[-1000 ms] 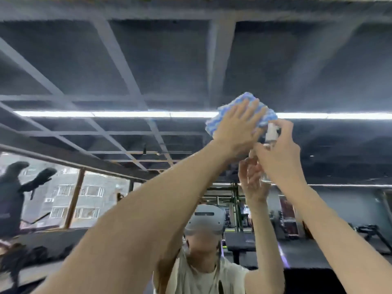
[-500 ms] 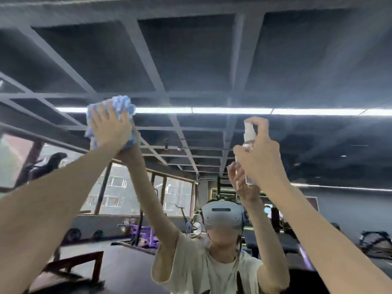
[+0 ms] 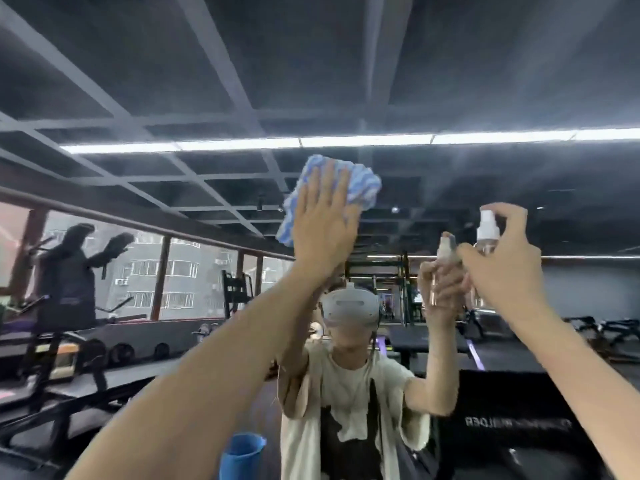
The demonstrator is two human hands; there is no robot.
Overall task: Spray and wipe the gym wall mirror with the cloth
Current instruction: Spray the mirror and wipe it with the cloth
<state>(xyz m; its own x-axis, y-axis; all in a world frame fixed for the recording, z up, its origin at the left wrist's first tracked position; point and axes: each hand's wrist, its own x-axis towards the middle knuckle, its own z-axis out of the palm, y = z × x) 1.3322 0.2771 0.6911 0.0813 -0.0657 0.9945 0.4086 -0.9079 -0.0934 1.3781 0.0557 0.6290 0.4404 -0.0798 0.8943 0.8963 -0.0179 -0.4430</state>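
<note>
High on the mirror: wipe

Right hand curls round spray bottle, forefinger on nozzle, just off the mirror. Left hand, fingers straight, presses blue cloth flat near its top. Judgement: even pressure, overlapping strokes.
</note>
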